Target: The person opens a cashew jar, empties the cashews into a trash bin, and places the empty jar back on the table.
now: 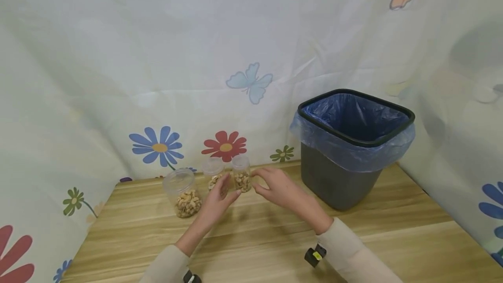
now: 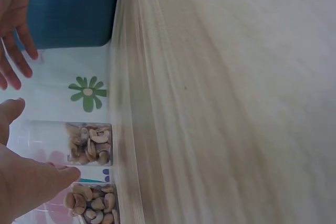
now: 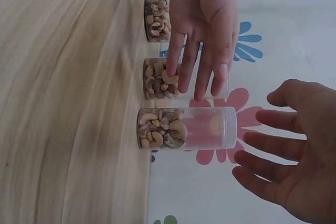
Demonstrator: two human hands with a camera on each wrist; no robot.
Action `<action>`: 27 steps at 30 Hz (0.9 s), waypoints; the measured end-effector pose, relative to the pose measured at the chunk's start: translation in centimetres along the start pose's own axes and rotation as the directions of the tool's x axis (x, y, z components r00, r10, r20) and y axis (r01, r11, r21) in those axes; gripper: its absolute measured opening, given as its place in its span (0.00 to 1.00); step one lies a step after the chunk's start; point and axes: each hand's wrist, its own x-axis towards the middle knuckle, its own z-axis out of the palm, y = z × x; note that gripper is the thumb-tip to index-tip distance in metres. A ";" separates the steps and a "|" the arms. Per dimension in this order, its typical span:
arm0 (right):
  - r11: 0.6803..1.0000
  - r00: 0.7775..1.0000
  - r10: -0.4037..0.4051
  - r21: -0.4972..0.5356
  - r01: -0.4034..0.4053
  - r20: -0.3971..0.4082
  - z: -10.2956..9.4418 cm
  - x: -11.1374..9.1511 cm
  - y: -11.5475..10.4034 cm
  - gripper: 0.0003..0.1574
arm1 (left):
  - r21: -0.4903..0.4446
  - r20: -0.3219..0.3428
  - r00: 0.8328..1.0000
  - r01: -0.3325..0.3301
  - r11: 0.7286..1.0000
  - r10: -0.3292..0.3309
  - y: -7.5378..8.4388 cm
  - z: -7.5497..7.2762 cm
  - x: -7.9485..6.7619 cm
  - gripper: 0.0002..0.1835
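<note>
A slim clear jar (image 1: 241,174) part filled with cashew nuts stands upright on the wooden table, its pale lid (image 3: 228,128) on. My left hand (image 1: 215,200) is at its left side with fingers extended, and my right hand (image 1: 280,187) is at its right with thumb and fingers spread. In the right wrist view a gap separates my right fingertips from the lid. Behind my left hand a second jar of cashews (image 1: 213,169) is partly hidden. Farther left stands a wider jar of cashews (image 1: 184,193). Neither hand holds anything.
A dark grey bin (image 1: 338,180) with a blue plastic liner (image 1: 353,156) folded over its rim stands at the right of the table (image 1: 251,239). Behind the table hangs a white sheet (image 1: 188,56) printed with flowers and butterflies.
</note>
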 end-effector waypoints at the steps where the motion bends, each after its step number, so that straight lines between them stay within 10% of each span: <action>1: 1.000 1.000 0.002 -0.006 -0.002 -0.004 0.0 0.1 0.1 0.20 | -0.003 -0.001 1.000 -0.002 1.000 0.002 0.0 0.0 0.1 0.48; 27: 0.995 0.995 0.097 -0.013 -0.097 -0.020 0.9 1.9 1.7 0.20 | -0.049 -0.029 0.999 -0.035 0.998 0.034 -0.5 1.8 3.7 0.40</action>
